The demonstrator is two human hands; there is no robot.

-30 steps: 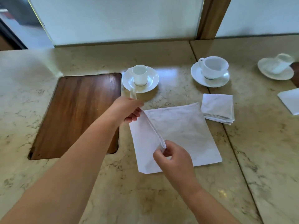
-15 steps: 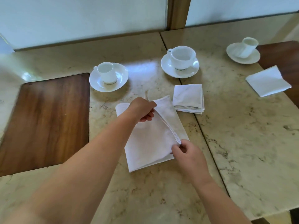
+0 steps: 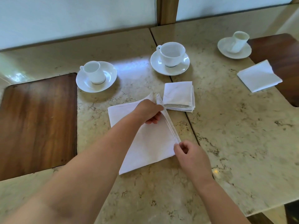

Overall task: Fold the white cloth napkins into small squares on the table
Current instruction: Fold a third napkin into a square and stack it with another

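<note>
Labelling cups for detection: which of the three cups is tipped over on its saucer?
The far-right cup, beside the wooden inlay. It leans sideways on its saucer; the middle cup and left cup stand upright.

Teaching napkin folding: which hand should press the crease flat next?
Left, probably. The left hand already lies over the napkin, gripping the far corner; the right hand pinches the near corner at its edge.
</note>
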